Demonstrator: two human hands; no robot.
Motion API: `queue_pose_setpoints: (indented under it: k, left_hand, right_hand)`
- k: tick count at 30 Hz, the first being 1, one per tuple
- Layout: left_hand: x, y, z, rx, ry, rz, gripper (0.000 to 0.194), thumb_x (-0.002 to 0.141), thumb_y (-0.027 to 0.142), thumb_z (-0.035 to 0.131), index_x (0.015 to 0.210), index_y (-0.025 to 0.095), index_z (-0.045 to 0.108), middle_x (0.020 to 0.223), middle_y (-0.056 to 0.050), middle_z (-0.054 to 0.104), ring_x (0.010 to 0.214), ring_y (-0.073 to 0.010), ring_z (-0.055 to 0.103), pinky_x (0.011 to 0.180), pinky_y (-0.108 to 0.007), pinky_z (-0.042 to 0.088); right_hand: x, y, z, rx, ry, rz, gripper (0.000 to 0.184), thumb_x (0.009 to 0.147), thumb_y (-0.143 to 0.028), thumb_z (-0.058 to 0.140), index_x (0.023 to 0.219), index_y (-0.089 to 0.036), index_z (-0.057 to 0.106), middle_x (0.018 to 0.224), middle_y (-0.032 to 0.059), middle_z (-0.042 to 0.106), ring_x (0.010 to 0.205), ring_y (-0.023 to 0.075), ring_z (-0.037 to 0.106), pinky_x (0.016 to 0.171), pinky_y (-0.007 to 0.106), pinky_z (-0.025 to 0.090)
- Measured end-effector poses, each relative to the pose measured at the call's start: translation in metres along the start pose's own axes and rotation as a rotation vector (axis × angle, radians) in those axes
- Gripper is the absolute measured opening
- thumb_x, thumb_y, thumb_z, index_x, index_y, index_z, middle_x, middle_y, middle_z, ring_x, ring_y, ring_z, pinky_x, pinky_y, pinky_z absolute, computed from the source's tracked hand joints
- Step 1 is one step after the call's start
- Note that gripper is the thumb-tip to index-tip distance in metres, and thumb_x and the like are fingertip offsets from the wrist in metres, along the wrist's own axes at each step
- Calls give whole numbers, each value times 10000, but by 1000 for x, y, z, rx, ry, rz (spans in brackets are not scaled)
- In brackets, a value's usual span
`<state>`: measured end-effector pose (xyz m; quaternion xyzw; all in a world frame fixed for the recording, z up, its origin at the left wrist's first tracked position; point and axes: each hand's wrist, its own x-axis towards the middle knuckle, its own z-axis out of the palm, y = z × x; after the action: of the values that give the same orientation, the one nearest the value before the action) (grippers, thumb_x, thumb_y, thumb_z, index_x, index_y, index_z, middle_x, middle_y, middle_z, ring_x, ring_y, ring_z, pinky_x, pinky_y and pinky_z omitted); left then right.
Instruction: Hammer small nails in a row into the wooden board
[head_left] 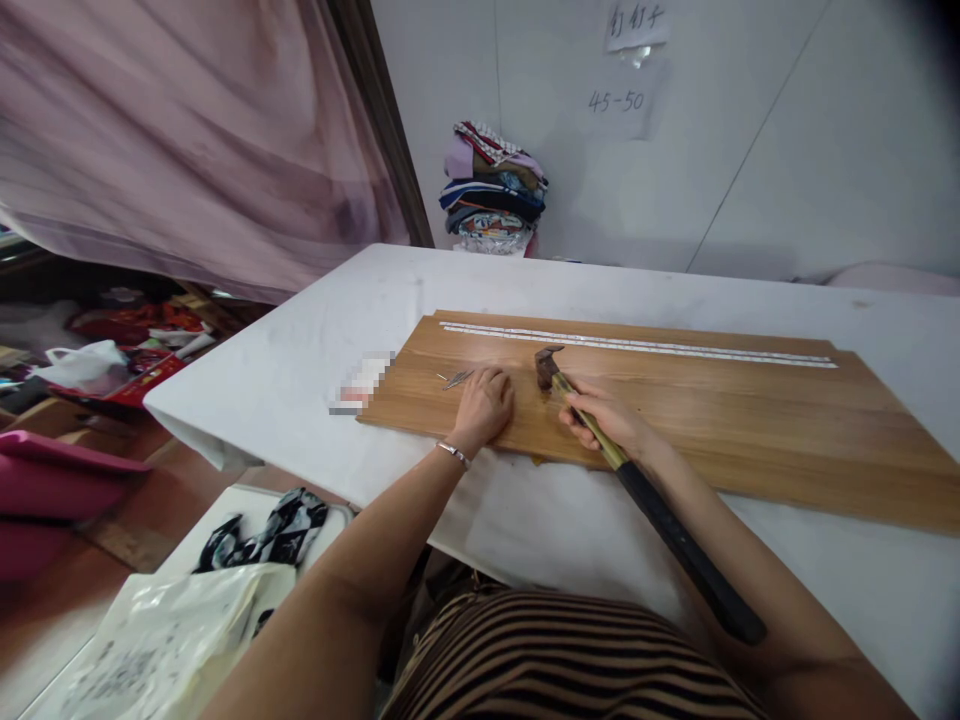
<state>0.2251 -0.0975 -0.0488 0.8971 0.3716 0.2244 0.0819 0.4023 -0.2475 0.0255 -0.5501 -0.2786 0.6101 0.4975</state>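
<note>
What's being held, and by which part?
The right hand grips the hammer by its handle, near the head; whether the left hand holds anything is unclear.

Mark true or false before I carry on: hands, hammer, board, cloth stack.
1. The right hand grips the hammer. True.
2. The left hand also holds the hammer. False: it is at the wooden board, beside the nails.
3. Two white strips run along the board's far side. True.
4. The cloth stack sits on the board. False: it is beyond the board, near the wall.
5. The board lies on a white table. True.
</note>
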Motion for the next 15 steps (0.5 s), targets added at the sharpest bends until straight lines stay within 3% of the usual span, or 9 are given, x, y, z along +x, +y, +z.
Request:
queue_pose_setpoints:
  k: [15]
  left_hand:
    - [0, 0, 0, -5, 0, -13, 218, 994, 197, 552, 1089, 194, 749, 1245, -131, 724, 1213, -286, 632, 1128, -456, 491]
  right_hand:
    - [0, 0, 0, -1, -1, 6, 450, 948, -269, 583, 1397, -246, 555, 644, -56, 588, 385, 76, 413, 342, 145, 293]
